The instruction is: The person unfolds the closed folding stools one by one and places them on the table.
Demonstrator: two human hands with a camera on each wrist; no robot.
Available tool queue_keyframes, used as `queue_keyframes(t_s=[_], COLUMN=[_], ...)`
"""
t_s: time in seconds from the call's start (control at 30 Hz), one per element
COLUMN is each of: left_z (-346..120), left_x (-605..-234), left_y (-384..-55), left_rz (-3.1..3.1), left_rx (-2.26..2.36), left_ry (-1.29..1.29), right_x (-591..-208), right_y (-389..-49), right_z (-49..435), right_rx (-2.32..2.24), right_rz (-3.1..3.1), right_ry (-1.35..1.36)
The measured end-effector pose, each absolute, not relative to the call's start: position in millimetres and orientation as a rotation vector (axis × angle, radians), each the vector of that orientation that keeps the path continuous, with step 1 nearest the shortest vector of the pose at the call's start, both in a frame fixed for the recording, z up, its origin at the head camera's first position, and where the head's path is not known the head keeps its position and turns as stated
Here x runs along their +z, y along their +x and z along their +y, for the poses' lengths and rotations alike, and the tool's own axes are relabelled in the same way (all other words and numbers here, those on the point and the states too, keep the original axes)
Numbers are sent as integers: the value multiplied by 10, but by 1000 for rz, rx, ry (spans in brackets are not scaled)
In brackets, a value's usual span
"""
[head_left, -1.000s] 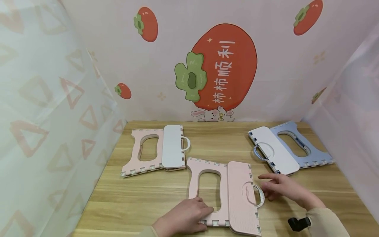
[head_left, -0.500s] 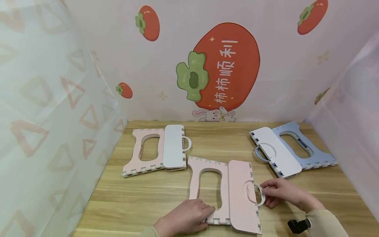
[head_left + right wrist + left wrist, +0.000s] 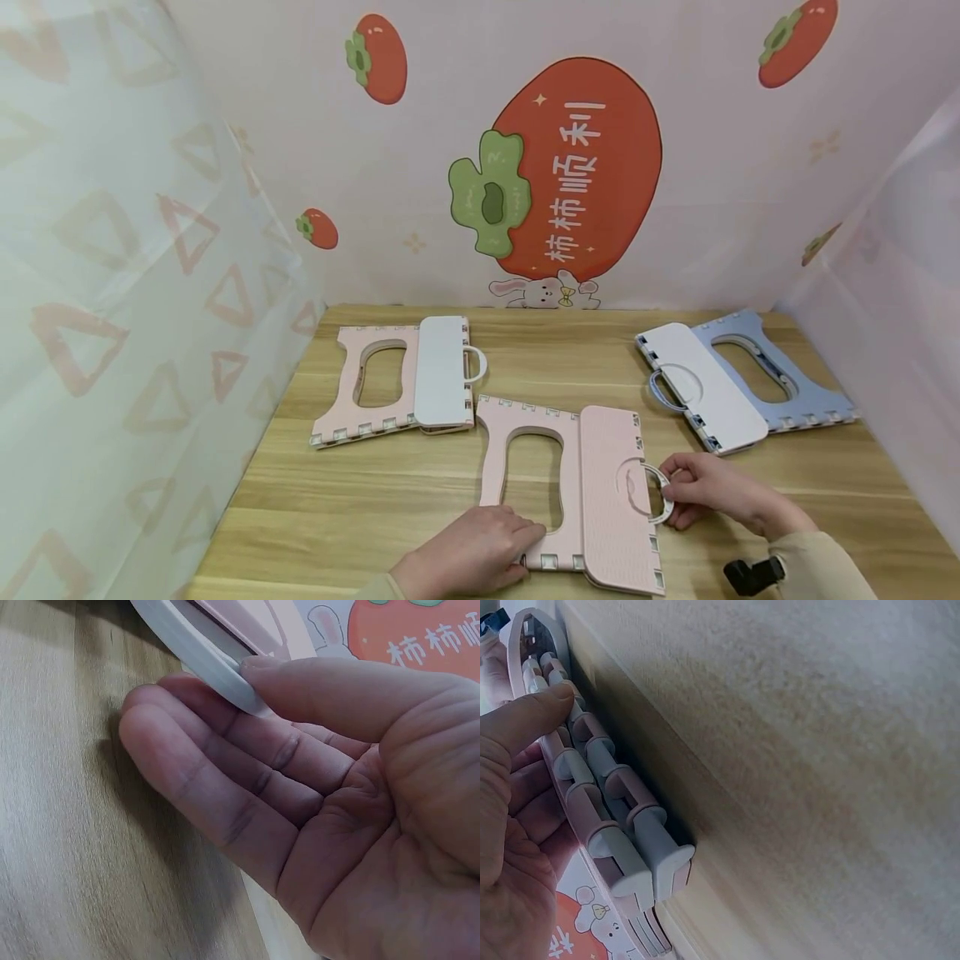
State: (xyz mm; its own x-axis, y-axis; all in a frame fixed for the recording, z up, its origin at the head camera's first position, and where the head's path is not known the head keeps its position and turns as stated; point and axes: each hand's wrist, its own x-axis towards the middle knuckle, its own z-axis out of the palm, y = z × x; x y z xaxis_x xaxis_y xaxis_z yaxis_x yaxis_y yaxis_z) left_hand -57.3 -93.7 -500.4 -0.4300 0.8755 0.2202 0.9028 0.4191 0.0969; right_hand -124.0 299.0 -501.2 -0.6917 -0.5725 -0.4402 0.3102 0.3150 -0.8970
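Observation:
A folded pink step stool (image 3: 611, 500) lies flat at the front middle of the wooden table (image 3: 360, 508). My left hand (image 3: 480, 546) grips its near leg edge, with the thumb on the hinged side in the left wrist view and the fingers over the leg panel. At the stool's right side, my right hand (image 3: 705, 492) pinches the white carry handle (image 3: 225, 679) between thumb and fingers. The right wrist view shows the thumb on the handle's rim and the other fingers curled beneath it.
Back left lies a folded pink stool with a white top (image 3: 441, 371). A folded blue stool with a white top (image 3: 701, 387) lies back right, beyond my right hand. Printed sheets (image 3: 405, 167) wall the table at the back and both sides.
My right hand has moved in from just beside the handle and taken hold of it. The left hand keeps its grip on the stool, and the view has shifted slightly.

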Motion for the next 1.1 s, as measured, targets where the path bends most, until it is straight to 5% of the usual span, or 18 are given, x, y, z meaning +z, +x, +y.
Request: queue_keyframes(t_s=[1.1], left_z=[-852], left_x=[-4906], left_y=[-641], left_rz=[-2552], left_rx=[-470], left_ry=[-1435], right_x=[-4660], right_y=[-1336], right_z=[2960], right_rx=[-2027], right_rz=[1522], right_ry=[-386])
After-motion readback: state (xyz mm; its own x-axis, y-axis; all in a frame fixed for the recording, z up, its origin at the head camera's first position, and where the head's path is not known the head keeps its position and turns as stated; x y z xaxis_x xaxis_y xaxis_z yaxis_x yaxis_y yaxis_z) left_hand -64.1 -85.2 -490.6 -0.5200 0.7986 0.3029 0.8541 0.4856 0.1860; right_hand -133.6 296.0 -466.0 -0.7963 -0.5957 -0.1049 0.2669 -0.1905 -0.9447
